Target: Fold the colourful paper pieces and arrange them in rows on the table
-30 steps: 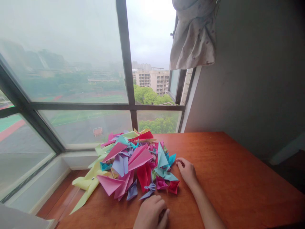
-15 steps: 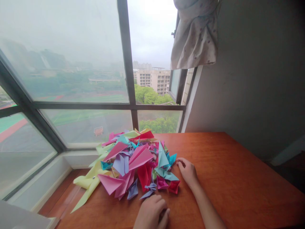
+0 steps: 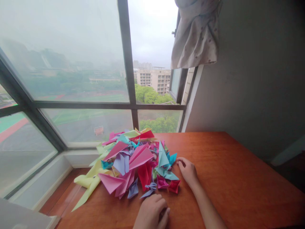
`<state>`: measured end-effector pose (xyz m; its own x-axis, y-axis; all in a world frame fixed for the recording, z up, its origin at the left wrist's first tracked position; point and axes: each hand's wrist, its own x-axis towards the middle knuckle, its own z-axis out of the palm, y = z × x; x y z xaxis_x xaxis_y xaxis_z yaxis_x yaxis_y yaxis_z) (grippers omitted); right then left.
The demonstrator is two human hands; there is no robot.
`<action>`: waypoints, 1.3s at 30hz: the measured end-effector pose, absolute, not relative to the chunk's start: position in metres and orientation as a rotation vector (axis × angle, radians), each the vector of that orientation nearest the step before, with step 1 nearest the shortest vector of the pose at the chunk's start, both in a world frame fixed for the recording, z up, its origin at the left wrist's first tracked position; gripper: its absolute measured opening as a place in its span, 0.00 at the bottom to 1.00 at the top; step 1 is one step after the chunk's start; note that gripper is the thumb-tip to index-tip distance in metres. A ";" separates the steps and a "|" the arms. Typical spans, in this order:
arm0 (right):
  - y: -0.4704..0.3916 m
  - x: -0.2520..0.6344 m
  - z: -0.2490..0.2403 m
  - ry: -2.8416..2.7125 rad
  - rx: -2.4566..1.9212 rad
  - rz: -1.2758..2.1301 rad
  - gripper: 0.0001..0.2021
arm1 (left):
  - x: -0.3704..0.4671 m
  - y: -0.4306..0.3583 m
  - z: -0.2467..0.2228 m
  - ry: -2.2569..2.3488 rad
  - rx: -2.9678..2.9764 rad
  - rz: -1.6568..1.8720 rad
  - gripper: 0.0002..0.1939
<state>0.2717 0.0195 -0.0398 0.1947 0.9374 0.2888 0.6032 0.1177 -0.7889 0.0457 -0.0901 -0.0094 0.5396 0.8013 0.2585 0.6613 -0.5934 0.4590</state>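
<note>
A heap of folded paper pieces lies on the brown wooden table (image 3: 228,184). My left hand (image 3: 152,211) rests on the wood just in front of the heap, fingers loosely curled, with no object visible in it. Closest to it is a small purple paper piece (image 3: 149,192). My right hand (image 3: 187,171) lies at the heap's right side, fingers curled in and holding nothing visible. Its fingertips are beside a blue paper piece (image 3: 172,158). Also in the heap are a pink paper plane (image 3: 140,157), a red paper boat (image 3: 174,186) and a yellow paper pinwheel (image 3: 89,182).
Behind the heap stands a dark-framed window (image 3: 157,107), with buildings and trees outside. A knotted spotted curtain (image 3: 195,38) hangs at its right. The grey wall (image 3: 243,79) borders the table on the right, and a white sill (image 3: 47,184) runs along the left.
</note>
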 end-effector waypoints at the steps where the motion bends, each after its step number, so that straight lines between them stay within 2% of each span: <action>1: 0.020 0.272 -0.040 -1.508 -1.585 0.474 0.15 | 0.046 -0.090 -0.009 1.213 2.474 0.644 0.06; 39: 0.019 0.272 -0.038 -1.515 -1.580 0.457 0.14 | 0.045 -0.091 -0.006 1.224 2.485 0.623 0.07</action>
<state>0.2724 0.0193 -0.0384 0.1904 0.9349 0.2994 0.6135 0.1248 -0.7797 0.0454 -0.0911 -0.0058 0.5425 0.8028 0.2474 0.6724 -0.5915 0.4450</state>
